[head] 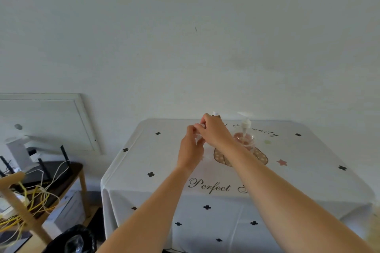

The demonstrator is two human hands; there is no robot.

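Observation:
Both my hands meet over the far middle of a table draped in a white printed cloth [164, 170]. My left hand [190, 148] grips the body of a small clear bottle [198, 139], mostly hidden by my fingers. My right hand [214, 131] curls over its white pump top [216, 113] from above. A second clear pump bottle [244, 135] with pinkish liquid and a white pump head stands upright just right of my hands.
A white wall rises right behind the table. To the left stands a low wooden stand with a black router [41, 172], white and yellow cables [37, 197] and a white panel leaning on the wall. A black bag [74, 240] lies on the floor.

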